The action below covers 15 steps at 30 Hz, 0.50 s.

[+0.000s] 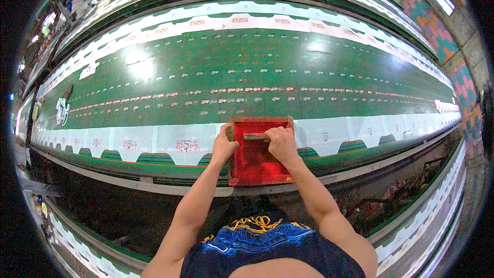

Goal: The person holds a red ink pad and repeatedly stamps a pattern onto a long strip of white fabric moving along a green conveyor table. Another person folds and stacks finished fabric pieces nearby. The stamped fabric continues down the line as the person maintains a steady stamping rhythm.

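Note:
A wooden screen-printing frame (261, 181) lies over the near row of white cloth pieces (320, 123), its mesh covered in red ink. My left hand (224, 145) grips the frame's left side, thumb on its inner edge. In my right hand (281, 143) is a squeegee (254, 137), held by its right part across the upper half of the mesh. Red flower-like prints (187, 145) show on the pieces to the left of the frame. Small, faint dark prints (324, 137) mark pieces to the right. The cloth beneath the frame is hidden.
The long green table (170, 56) bears rows of small marks. Another row of printed white cloth (240, 20) runs along its far side. At the left end lies a small white-and-dark bundle (62, 110). More cloth-covered tables stand beyond and behind me.

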Tool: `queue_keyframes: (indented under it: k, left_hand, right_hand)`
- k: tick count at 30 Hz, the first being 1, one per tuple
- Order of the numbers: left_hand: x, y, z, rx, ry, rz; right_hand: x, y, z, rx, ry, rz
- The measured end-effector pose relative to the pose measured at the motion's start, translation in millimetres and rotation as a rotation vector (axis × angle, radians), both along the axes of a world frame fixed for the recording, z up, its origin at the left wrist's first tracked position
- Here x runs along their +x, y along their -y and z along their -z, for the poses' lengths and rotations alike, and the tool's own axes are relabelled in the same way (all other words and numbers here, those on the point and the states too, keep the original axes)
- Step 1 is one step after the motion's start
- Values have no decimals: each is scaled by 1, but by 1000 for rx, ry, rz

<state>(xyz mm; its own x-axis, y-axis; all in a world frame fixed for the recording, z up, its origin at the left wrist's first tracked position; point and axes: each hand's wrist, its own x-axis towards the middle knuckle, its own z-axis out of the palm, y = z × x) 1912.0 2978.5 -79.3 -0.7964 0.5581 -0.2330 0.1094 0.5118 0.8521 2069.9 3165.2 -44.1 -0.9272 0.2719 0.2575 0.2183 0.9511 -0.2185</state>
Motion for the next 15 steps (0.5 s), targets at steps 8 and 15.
queue_keyframes:
  k: [8, 15]
  left_hand:
    - [1, -6, 5, -22, 49, 2]
    - [0, -1, 4, 17, 25, 5]
  right_hand:
    - [-2, -15, 10, -44, -84, 42]
    - [76, 51, -4, -55, -46, -84]
